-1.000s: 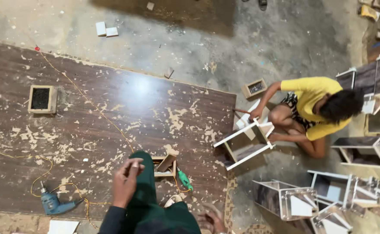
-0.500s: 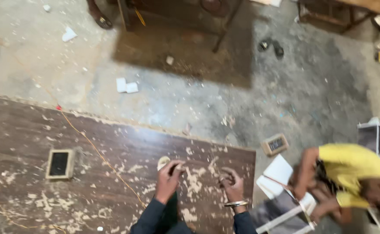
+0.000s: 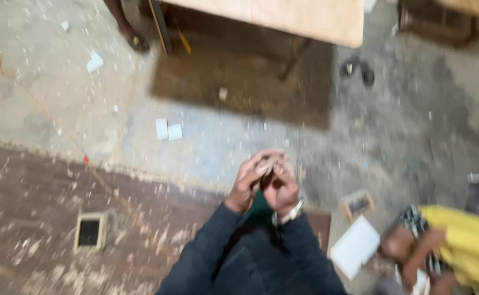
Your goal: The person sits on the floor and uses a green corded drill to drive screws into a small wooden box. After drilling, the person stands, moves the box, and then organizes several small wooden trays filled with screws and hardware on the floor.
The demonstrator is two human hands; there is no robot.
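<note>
Left hand (image 3: pixel 249 180): raised, pressed against the right, fingers curled around a small pale piece (image 3: pixel 266 165); blur hides how tight.
Right hand (image 3: pixel 281 184): touching the left, fingers folded over the same piece; watch on wrist.
Piece: pinched between both hands.
Below left: dark board (image 3: pixel 42 218), small frame (image 3: pixel 89 231).
Right: person in yellow (image 3: pixel 458 246).
</note>
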